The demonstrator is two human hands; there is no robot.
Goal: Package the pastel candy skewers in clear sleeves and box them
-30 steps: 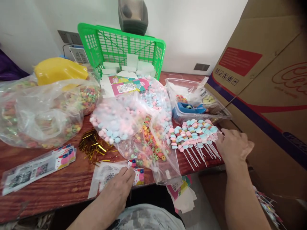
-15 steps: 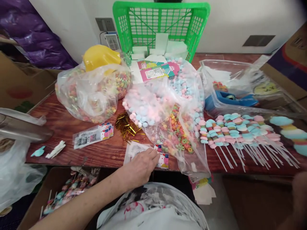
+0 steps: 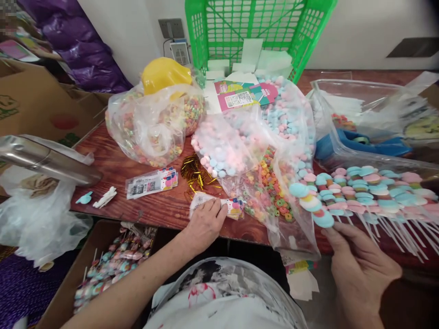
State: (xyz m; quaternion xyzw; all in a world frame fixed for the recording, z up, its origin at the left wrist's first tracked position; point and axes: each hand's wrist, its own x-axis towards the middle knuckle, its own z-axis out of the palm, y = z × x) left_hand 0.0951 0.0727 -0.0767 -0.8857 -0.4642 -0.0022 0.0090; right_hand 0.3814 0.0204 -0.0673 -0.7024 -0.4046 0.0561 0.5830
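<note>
My right hand [image 3: 360, 269] is closed in a pinch on a marshmallow candy skewer [image 3: 311, 205], with blue, white, yellow and pink pieces. It holds the skewer raised, tilted up to the left, in front of the table's right part. The skewer's stick is mostly hidden by my fingers. My left hand [image 3: 207, 224] rests at the table's front edge, its fingers bent and closed on a small stack of printed plastic bags [image 3: 233, 208]. Just behind it lies a bunch of gold twist ties [image 3: 195, 172]. A second stack of printed bags [image 3: 151, 183] lies to the left.
Many finished skewers [image 3: 370, 189] lie on the right. Bags of marshmallows [image 3: 226, 146] and ring candies [image 3: 151, 123] fill the middle. Behind are a green basket [image 3: 197, 45] and a clear bin [image 3: 370, 91]. A steel flask [image 3: 51, 160] and a box of wrapped skewers [image 3: 113, 274] are left.
My right hand has come in from the right edge, carrying the candy skewer leftward. My left hand stays at the printed bags. The view has turned, shifting the table's things in the picture.
</note>
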